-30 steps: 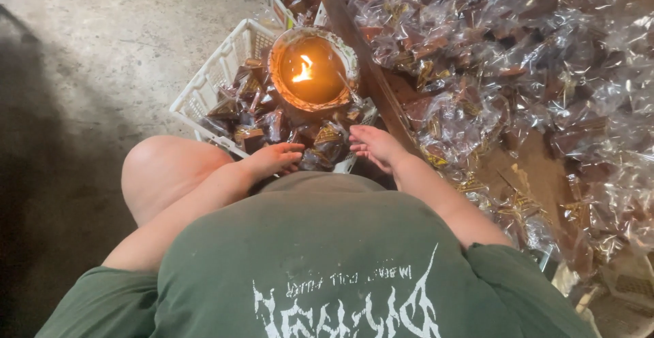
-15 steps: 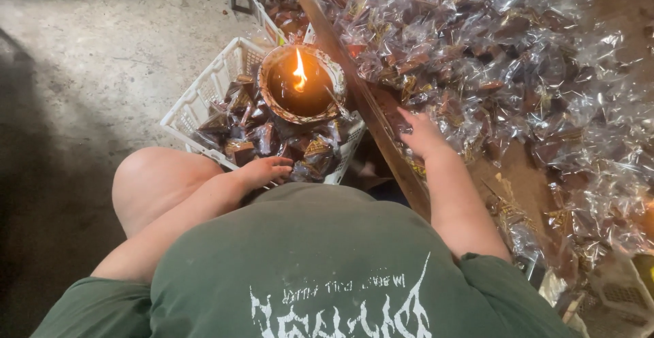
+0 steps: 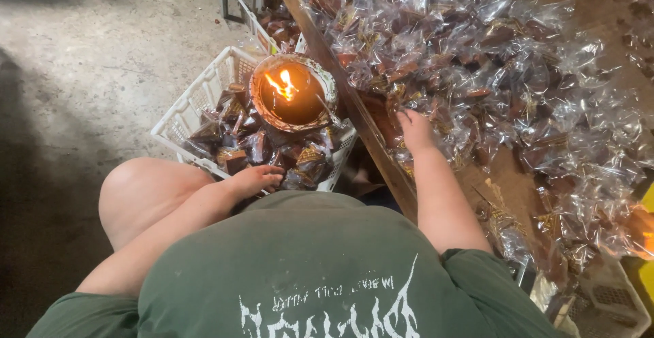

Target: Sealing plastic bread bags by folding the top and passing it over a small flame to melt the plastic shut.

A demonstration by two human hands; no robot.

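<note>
The right hand (image 3: 414, 128) has moved further onto the worktop (image 3: 524, 174), fingers spread on wrapped sweets (image 3: 477, 72); the left hand (image 3: 257, 176) stays, fingers relaxed, at the basket (image 3: 197, 103).

A dark green short-sleeved T-shirt (image 3: 320, 263) with jagged white lettering printed across it is worn, and both forearms and one knee are left bare.
</note>
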